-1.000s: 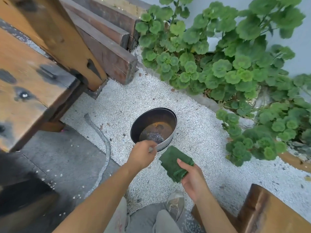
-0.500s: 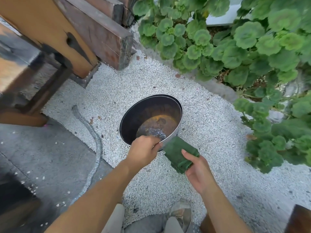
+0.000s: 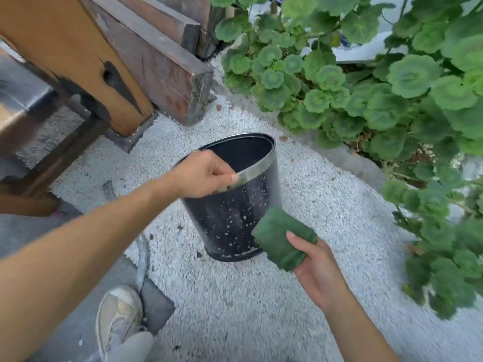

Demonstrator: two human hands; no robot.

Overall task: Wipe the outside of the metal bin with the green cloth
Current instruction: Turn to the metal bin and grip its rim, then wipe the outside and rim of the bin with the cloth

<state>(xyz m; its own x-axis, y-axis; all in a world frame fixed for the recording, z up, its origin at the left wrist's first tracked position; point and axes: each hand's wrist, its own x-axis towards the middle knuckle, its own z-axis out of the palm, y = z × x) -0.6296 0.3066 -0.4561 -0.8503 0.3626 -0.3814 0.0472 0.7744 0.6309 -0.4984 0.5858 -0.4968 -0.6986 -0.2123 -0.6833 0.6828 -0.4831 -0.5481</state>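
At the far left, a wooden bench leg (image 3: 86, 74) and dark timber beams (image 3: 167, 66) are seen above a strip of grey paving (image 3: 34, 231). A pale shoe (image 3: 119, 314) is shown near the bottom edge, on the paving beside the margin of the white gravel (image 3: 326, 194).

The left hand (image 3: 201, 176) is stretched in from the lower left and is clenched on the near left part of the silver rim band of the metal bin (image 3: 235, 220). The rim is pinched between the curled fingers and the thumb, whose nail is shown against the outside of the band. The bin is thus found directly below and to the right of this grasp. Its dark, white-speckled wall drops away beneath the hand and its base is set on the gravel. The bin is seen tipped, with its open mouth turned up and away from the person.

Further right, the green cloth (image 3: 282, 239) is held folded in the right hand (image 3: 318, 273). The thumb is pressed across the top of the cloth and the fingers are hidden underneath it. The cloth is placed at the lower right of the bin's outer wall, well below the rim grasp. Its upper left corner overlaps the wall, but whether it is touching cannot be told.

At the far right, round-leaved plants (image 3: 379, 100) are spread behind a concrete kerb (image 3: 339, 155).
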